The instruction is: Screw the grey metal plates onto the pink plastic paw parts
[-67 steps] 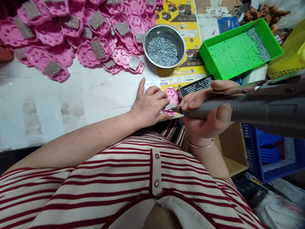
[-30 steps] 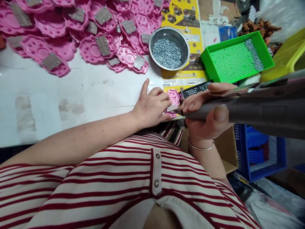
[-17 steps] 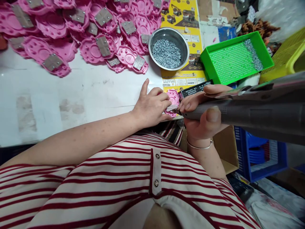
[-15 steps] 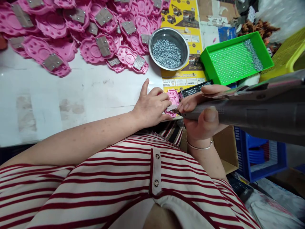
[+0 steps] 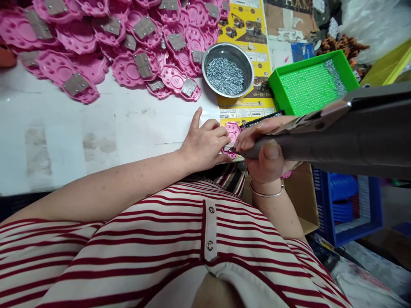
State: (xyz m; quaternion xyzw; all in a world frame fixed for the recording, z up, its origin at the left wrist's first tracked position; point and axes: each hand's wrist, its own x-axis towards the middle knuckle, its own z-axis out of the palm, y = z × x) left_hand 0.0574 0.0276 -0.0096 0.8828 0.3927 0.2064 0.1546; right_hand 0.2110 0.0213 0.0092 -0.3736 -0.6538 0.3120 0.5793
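My left hand (image 5: pixel 204 143) presses a small pink plastic part (image 5: pixel 231 133) down at the near edge of the white table (image 5: pixel 96 124), fingers curled over it and index finger stretched out. My right hand (image 5: pixel 265 152) is wrapped round a grey electric screwdriver (image 5: pixel 321 137), whose tip touches the metal plate on that pink part. A silver bracelet sits on my right wrist. The black perforated screw holder (image 5: pixel 261 119) lies just behind my right hand, mostly hidden by it.
A heap of pink parts with grey metal plates (image 5: pixel 122 47) fills the far left. A steel bowl of screws (image 5: pixel 227 70) and a green tray with screws (image 5: pixel 310 81) stand at the back right. A cardboard box (image 5: pixel 303 201) and blue crate (image 5: pixel 349 209) sit below the table's right side.
My right hand and the screwdriver have shifted slightly left over the pink part, covering more of the black holder. The view has tipped a little. My left hand has stayed put.
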